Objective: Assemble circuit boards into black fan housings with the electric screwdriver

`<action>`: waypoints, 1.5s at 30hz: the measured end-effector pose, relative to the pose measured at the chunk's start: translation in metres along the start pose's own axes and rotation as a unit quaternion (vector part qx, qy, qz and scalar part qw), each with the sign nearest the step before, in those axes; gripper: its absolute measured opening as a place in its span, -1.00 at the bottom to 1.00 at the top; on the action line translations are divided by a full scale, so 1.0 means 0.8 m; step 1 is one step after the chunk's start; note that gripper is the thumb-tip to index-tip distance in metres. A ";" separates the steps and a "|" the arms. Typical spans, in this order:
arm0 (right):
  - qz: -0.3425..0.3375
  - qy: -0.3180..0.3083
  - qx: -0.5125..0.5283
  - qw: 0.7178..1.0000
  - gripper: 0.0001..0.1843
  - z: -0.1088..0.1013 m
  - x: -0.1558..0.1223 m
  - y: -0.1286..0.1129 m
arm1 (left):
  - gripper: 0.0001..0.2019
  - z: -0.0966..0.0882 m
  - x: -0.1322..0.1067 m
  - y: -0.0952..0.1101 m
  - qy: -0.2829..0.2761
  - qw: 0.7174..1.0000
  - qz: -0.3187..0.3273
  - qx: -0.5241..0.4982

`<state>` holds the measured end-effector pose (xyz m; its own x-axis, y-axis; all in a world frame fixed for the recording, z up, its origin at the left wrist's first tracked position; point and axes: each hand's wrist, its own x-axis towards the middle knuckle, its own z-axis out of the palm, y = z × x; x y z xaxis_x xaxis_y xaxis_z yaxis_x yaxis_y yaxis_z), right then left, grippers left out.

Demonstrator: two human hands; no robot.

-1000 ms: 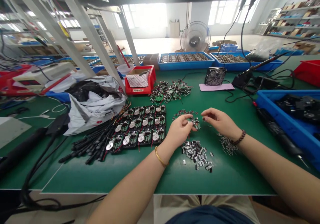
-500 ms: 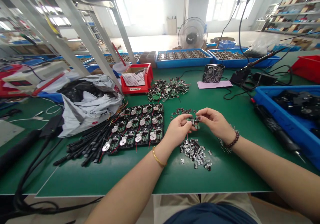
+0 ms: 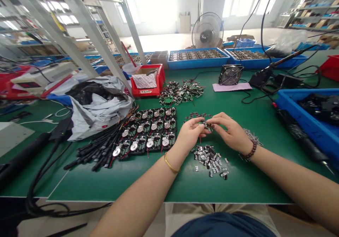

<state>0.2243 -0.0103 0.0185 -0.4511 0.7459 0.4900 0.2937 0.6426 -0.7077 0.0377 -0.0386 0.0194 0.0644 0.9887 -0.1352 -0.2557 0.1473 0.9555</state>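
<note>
My left hand (image 3: pixel 189 135) and my right hand (image 3: pixel 230 131) meet above the green table (image 3: pixel 159 180), both pinched on one small green circuit board (image 3: pixel 206 126) held between their fingertips. Just below the hands lies a heap of small black and silver parts (image 3: pixel 210 160). A scatter of thin metal pins (image 3: pixel 251 136) lies behind my right wrist. To the left, rows of finished circuit boards with round silver discs (image 3: pixel 150 131) lie side by side, their black cables (image 3: pixel 100 152) trailing leftwards.
A loose pile of circuit boards (image 3: pixel 181 91) sits further back, beside a red bin (image 3: pixel 147 80). Blue trays (image 3: pixel 197 57) line the far edge. A small fan (image 3: pixel 231 74), a soldering iron stand (image 3: pixel 261 78) and a blue crate (image 3: pixel 312 118) stand at right. Crumpled plastic bags (image 3: pixel 97 102) lie at left.
My right hand has moved left to meet my left hand and now pinches the small board together with it. The view has shifted slightly.
</note>
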 end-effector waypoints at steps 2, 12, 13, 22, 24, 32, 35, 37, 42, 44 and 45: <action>-0.026 -0.008 -0.025 0.999 -0.72 0.000 -0.001 -0.002 | -0.70 -0.003 0.003 -0.001 0.007 1.000 0.001 -0.004; -0.087 -0.064 -0.084 0.991 -0.69 -0.009 0.004 0.014 | -0.71 -0.004 0.004 -0.001 0.008 1.000 -0.023 -0.006; -0.091 -0.070 -0.085 0.990 -0.70 -0.011 0.004 0.013 | -0.71 -0.003 0.004 0.000 0.007 1.000 -0.029 -0.007; 0.015 -0.076 0.046 0.996 -0.80 -0.015 0.002 0.016 | -0.79 0.000 -0.003 0.009 -0.001 0.996 -0.081 -0.024; 0.072 -0.060 0.124 0.988 -0.74 -0.013 0.003 0.023 | -0.78 0.000 -0.003 0.010 -0.005 0.996 -0.084 -0.026; 0.206 -0.021 0.374 0.904 -0.72 -0.024 0.007 0.029 | -0.76 -0.001 -0.007 0.012 -0.033 0.995 -0.089 -0.025; 0.213 -0.030 0.406 0.889 -0.73 -0.027 0.008 0.024 | -0.74 -0.002 -0.006 0.010 -0.046 0.994 -0.095 -0.023; 0.209 -0.040 0.407 0.888 -0.73 -0.029 0.008 0.023 | -0.73 -0.002 -0.004 0.007 -0.050 0.994 -0.099 -0.020; 0.167 -0.070 0.344 0.921 -0.73 -0.032 0.007 0.025 | -0.73 -0.002 -0.005 0.007 -0.057 0.993 -0.104 -0.017; 0.137 -0.087 0.302 0.939 -0.75 -0.036 0.006 0.024 | -0.75 -0.003 -0.007 0.010 -0.065 0.992 -0.104 -0.015; 0.121 -0.096 0.280 0.947 -0.76 -0.038 0.005 0.022 | -0.75 -0.004 -0.008 0.011 -0.069 0.992 -0.105 -0.014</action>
<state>0.2531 0.0098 0.0232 -0.5883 0.7794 0.2154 -0.0614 0.2225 -0.9730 0.0320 -0.0436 0.0281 0.2501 0.9236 -0.2906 -0.2497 0.3515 0.9023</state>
